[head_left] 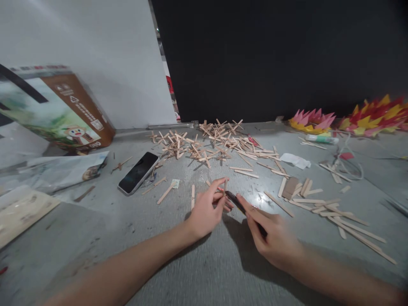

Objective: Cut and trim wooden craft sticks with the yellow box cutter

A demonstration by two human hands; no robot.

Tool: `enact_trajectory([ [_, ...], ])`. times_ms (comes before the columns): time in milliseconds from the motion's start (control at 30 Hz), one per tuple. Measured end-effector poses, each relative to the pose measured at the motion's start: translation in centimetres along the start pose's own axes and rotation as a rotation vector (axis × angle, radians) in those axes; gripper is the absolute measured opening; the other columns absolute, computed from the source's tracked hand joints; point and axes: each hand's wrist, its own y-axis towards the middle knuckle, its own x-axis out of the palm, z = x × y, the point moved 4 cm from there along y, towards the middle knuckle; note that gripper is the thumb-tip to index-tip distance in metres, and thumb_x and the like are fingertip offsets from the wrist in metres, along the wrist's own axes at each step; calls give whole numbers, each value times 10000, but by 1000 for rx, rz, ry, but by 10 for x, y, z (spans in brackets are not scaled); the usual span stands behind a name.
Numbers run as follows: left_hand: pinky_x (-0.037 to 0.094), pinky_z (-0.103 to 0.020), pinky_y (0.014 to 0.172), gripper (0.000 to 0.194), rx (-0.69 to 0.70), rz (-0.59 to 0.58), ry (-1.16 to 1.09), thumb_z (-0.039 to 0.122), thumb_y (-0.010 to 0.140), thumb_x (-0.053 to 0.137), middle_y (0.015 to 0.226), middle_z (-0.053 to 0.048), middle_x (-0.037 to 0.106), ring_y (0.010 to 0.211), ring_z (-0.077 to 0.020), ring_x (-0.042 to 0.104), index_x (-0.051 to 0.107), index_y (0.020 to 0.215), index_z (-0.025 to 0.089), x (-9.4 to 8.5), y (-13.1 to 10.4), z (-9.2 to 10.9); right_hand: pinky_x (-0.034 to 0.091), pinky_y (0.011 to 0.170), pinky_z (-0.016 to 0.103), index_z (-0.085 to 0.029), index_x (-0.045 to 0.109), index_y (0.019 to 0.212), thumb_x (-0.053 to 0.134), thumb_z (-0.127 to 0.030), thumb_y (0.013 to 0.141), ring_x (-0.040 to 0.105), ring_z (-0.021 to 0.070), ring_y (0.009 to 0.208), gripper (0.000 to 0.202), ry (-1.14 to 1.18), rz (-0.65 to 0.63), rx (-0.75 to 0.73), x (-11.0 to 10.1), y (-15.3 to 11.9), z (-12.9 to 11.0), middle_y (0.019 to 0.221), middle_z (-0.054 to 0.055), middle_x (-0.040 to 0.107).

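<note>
Near the middle of the grey table [191, 267], my left hand [208, 209] pinches a small wooden stick [225, 186] upright between its fingertips. My right hand [270, 233] is closed around a dark, slim tool [237, 203] that looks like a craft knife. The tip of this tool meets or nearly meets the stick; which of the two is too small to tell. A single flat stick [193, 197] lies just left of my left hand.
A phone [138, 173] lies to the left, with a printed bag [73, 114] behind it. Piled sticks [178, 144] spread along the back. Loose sticks [334, 210] lie at the right, below a glue stick [321, 139] and paper petals [312, 120].
</note>
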Motion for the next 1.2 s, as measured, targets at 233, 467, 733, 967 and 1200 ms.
enact_trajectory([
  [233,655,-354,779,718,-68,-37,-161,468,1007,714,839,-62,786,737,-209,782,376,1559,156,1,3,1,658,775,281,-180,542,1631,451,-215,1102,784,172,681,538,44,29,46,-1,3,4,865,54,832],
  [467,669,-364,832,769,-39,-3,-244,473,985,752,847,-29,754,788,-204,796,404,1617,205,1,5,6,669,826,285,-253,503,1661,454,-227,1121,836,195,893,542,65,32,34,-2,5,4,1119,73,854],
  [733,676,-376,847,649,0,15,-315,412,966,779,966,-62,788,905,-225,802,467,1499,213,-2,4,13,610,1112,427,-266,130,1790,492,-181,1072,659,286,1411,808,9,-64,-158,2,0,-7,1645,152,569],
  [967,663,-378,882,693,23,24,-324,431,951,804,1013,-80,819,916,-225,811,431,1495,218,-4,2,17,624,1097,418,-269,204,1778,497,-163,1065,697,296,1359,778,11,-89,-190,0,0,-9,1631,162,579],
  [1200,693,-371,812,677,31,5,-339,404,967,789,1029,-80,820,873,-219,814,430,1509,216,-2,2,16,550,1188,389,-305,231,1769,472,-124,1074,601,234,1476,757,70,-14,-166,-5,-1,-7,1645,93,582],
])
